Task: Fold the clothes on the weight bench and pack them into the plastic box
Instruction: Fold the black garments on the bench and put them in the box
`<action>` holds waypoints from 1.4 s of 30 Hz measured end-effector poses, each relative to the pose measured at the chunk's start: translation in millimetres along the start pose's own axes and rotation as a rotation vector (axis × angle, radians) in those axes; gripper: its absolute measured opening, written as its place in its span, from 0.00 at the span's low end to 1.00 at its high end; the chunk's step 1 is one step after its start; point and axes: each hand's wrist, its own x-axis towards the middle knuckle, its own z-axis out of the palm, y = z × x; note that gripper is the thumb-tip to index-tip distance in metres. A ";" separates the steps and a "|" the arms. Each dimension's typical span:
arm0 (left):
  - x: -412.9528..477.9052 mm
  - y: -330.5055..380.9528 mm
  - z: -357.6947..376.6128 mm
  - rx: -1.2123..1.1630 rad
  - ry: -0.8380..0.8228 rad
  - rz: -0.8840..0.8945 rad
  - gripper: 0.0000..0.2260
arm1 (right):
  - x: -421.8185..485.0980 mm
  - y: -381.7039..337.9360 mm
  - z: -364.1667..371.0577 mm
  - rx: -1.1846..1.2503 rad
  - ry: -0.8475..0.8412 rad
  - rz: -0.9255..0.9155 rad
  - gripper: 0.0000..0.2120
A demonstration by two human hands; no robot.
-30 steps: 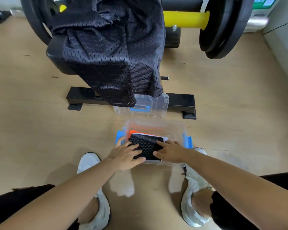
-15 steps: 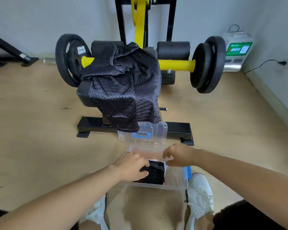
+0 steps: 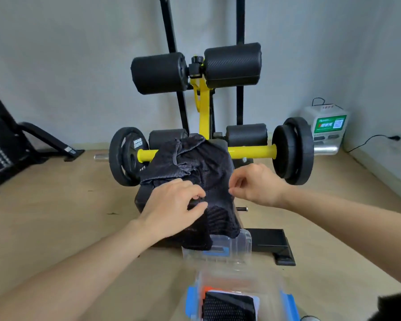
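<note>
Head view, looking forward and down over the counter (image 3: 141, 198), the padded black seat of the weight machine. A black mesh garment (image 3: 208, 165) lies draped across the counter and hangs down its near end. Your left hand (image 3: 174, 205) rests on the left part of this garment, fingers bent and thumb closed against them, grasping a fold of mesh. Your right hand (image 3: 255, 184) is at the garment's right edge, fingers curled, with thumb and forefinger pinching the fabric there. The clear plastic box (image 3: 272, 288), with blue latches, stands open on the wooden floor (image 3: 56, 216) just in front of the counter's foot, nearer to you. Its transparent lid (image 3: 240, 245) stands upright between the box and the counter, and the garment's hanging hem overlaps the lid's top edge. Inside the box lies a folded black mesh piece (image 3: 227, 306) with an orange item (image 3: 205, 290) showing at its far left corner. Behind the counter a yellow bar (image 3: 250, 152) carries black weight plates (image 3: 292, 150) at each end.
</note>
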 end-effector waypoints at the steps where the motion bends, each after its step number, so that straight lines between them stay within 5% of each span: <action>1: 8.8 -6.5 1.4 0.005 -0.010 -0.055 0.19 | 7.2 -0.4 2.0 0.023 0.025 0.016 0.04; 5: 30.0 -22.3 18.5 0.014 -0.271 -0.229 0.30 | 33.0 -1.3 19.8 0.015 -0.046 0.026 0.26; 8: 33.4 -27.0 29.0 -0.007 -0.249 -0.228 0.26 | 48.7 -0.8 30.6 -0.030 -0.114 0.016 0.29; 12: 30.6 -30.4 21.7 -0.111 -0.149 -0.173 0.07 | 57.8 0.8 32.9 -0.140 -0.080 -0.068 0.22; 18: 16.3 -41.8 1.0 -0.186 -0.011 -0.316 0.11 | 46.5 0.5 12.3 -0.070 -0.076 -0.144 0.02; 23: 12.2 -72.2 8.1 -0.034 -0.131 -0.449 0.28 | 32.2 1.5 -9.1 0.116 -0.391 -0.058 0.03; 25: 11.9 -77.6 10.0 -0.133 -0.132 -0.488 0.21 | 32.7 3.7 -7.2 0.185 -0.340 -0.048 0.03; 27: 13.9 -81.3 9.1 -0.172 -0.089 -0.455 0.11 | 37.4 7.2 -1.9 0.196 -0.158 -0.019 0.02; 29: 15.7 -82.6 3.6 -0.262 -0.073 -0.449 0.06 | 43.4 9.3 6.1 0.081 -0.054 -0.044 0.13; 32: 14.3 -92.8 -4.5 -0.468 0.017 -0.529 0.05 | 46.1 8.8 17.3 -0.141 -0.186 -0.100 0.28; 34: 11.2 -103.5 -6.8 -0.540 0.124 -0.637 0.12 | 46.7 8.0 17.6 -0.180 -0.247 -0.078 0.26; 37: 6.3 -110.8 -8.4 -0.680 0.280 -0.824 0.20 | 46.6 4.6 6.1 -0.213 -0.116 -0.072 0.17; 40: 8.8 -113.0 -9.4 -0.740 0.401 -1.002 0.19 | 46.4 2.9 2.5 -0.197 -0.021 -0.048 0.23; 42: 11.7 -116.5 -10.6 -0.822 0.493 -1.079 0.17 | 47.6 1.9 6.7 -0.164 0.035 -0.085 0.15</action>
